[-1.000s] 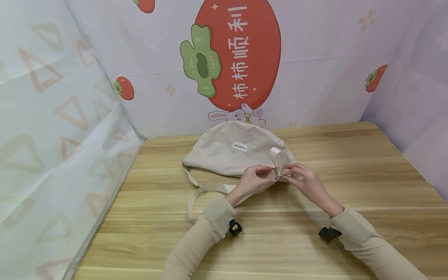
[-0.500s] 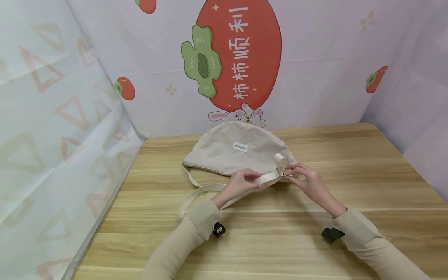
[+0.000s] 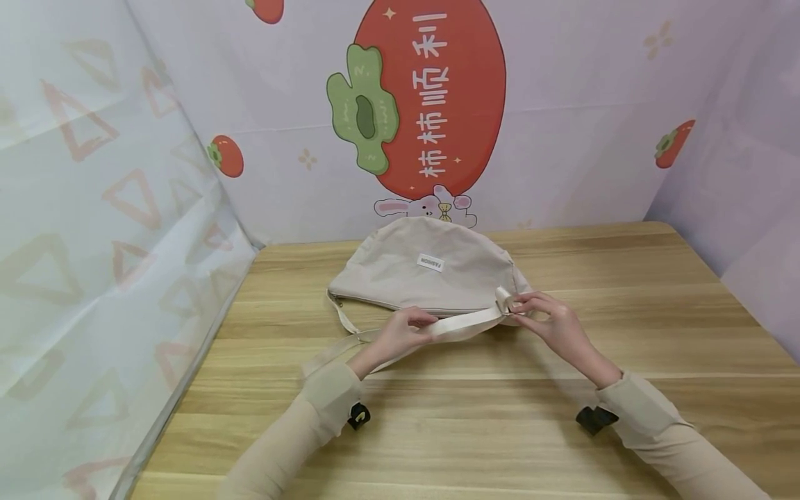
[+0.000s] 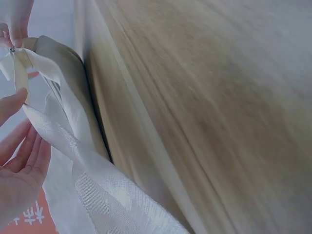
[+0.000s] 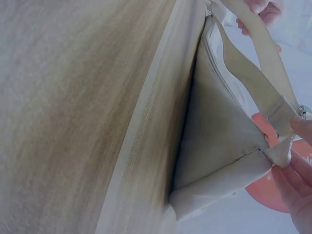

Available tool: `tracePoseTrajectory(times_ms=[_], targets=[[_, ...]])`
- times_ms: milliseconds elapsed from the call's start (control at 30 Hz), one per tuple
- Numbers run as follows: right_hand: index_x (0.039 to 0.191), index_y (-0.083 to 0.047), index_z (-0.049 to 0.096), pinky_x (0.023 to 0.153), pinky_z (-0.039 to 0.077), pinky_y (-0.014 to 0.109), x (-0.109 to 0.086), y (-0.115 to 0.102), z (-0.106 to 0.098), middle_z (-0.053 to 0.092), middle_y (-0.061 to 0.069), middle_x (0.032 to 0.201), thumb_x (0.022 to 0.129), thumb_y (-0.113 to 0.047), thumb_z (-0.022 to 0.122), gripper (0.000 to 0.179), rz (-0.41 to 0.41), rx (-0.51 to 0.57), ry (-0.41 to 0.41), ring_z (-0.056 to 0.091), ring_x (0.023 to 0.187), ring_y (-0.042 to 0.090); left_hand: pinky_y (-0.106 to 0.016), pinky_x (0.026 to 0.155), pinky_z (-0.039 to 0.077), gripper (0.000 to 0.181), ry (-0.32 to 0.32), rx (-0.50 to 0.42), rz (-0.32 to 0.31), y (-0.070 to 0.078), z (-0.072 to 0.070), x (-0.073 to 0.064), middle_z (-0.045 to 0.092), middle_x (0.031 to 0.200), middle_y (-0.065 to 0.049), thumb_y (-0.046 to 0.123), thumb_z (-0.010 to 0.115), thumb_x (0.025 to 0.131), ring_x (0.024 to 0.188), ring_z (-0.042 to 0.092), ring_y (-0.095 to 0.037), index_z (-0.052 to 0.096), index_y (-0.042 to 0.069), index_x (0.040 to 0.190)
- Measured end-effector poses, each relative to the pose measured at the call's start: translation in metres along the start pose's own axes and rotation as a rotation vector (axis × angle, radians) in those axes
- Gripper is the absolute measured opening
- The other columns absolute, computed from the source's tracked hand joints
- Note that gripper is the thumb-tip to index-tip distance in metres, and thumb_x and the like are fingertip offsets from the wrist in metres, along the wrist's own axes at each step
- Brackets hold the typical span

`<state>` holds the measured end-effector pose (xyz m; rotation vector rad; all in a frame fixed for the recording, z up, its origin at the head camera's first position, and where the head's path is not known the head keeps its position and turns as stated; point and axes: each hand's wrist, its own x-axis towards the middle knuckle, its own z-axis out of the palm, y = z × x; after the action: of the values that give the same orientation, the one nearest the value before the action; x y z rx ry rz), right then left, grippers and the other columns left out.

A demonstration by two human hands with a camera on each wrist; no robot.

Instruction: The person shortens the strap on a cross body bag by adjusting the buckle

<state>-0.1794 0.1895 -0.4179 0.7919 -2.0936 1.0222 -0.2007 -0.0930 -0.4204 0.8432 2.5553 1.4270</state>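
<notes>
A beige fabric bag point(image 3: 387, 267) with a small "FASHION" label point(image 3: 430, 262) lies near the back of the table. Its pale strap point(image 3: 465, 323) runs between my two hands, drawn fairly straight. With thumb and fingers my left hand point(image 3: 398, 336) pinches the strap; in the left wrist view that hand point(image 4: 24, 170) has the band passing between thumb and fingertips. My right hand point(image 3: 558, 326) pinches the strap by its small metal slider, where a short loop point(image 3: 503, 297) sticks up. In the right wrist view the slider point(image 5: 302, 111) is partly covered by the thumb.
The wooden table point(image 3: 475, 430) extends in front of the bag and to both sides. Behind it hangs a printed cloth backdrop point(image 3: 562, 167), with a cloth wall point(image 3: 125, 229) on the left. More strap point(image 3: 328, 357) trails left, partly behind the left arm.
My left hand has moved left and slightly down, drawing a length of strap out from the slider. The upright loop has shrunk. My right hand stays nearly in place.
</notes>
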Motion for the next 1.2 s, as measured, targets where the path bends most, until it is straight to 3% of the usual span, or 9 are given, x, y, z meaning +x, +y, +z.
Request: tracePoseTrajectory(times_ms=[500,833,1200], targets=[[0.068,-0.003,0.063,0.080,0.038,0.004,-0.002,0.002,-0.001,0.065,0.012,0.081,0.050,0.018,0.075,0.029,0.010,-0.016,-0.020,0.060,0.077,0.022,-0.024,0.081,0.047,0.029,0.017,0.077,-0.016,-0.005,-0.024,-0.020,0.063,0.093,-0.008,0.008,0.072,0.072,0.088,0.059,-0.020,0.066,0.000,0.099],[0.068,-0.003,0.063,0.081,0.037,0.004,-0.002,0.002,-0.003,0.065,0.012,0.081,0.051,0.018,0.074,0.029,0.015,-0.026,-0.033,0.060,0.076,0.027,-0.028,0.079,0.048,0.025,0.042,0.125,0.013,-0.012,-0.032,-0.030,0.065,0.095,-0.010,0.006,0.070,0.074,0.088,0.059,-0.020,0.066,0.000,0.098],[0.068,-0.003,0.063,0.082,0.036,0.004,-0.003,0.004,-0.005,0.065,0.010,0.081,0.052,0.017,0.075,0.028,0.006,-0.038,-0.037,0.060,0.077,0.026,-0.020,0.071,0.050,0.018,0.088,0.114,0.016,-0.020,-0.039,-0.036,0.066,0.089,-0.013,0.006,0.069,0.074,0.079,0.062,-0.019,0.069,-0.001,0.090]])
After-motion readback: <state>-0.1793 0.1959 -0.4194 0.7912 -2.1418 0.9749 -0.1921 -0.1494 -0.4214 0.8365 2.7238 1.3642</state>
